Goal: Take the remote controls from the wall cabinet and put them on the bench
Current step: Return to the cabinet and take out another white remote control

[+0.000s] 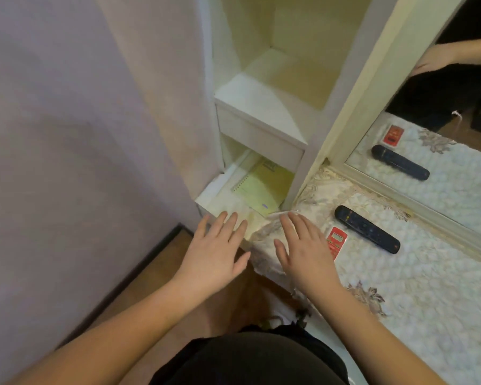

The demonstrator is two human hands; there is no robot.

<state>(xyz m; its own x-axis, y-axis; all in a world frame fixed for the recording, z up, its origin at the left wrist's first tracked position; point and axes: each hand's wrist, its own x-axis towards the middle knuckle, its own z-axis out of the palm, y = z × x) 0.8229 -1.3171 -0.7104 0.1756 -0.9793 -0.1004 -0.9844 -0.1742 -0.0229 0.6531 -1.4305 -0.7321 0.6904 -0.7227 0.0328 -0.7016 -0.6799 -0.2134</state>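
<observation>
A long black remote control [367,229] lies on the bench [428,273], which is covered with a white floral cloth. A small red remote [336,242] lies beside it, just right of my right hand [303,248]. My right hand is flat and open over the bench's left corner, holding nothing. My left hand [217,251] is open too, with fingers spread at the front edge of the pulled-out drawer [214,195] of the cream wall cabinet [261,107]. The drawer holds a yellow spiral notebook [264,187] and papers.
A mirror [439,151] stands along the back of the bench and reflects both remotes and an arm. The cabinet's open shelf above the drawer shows nothing on it. A lilac wall [81,134] is on the left, with wood floor [150,287] below.
</observation>
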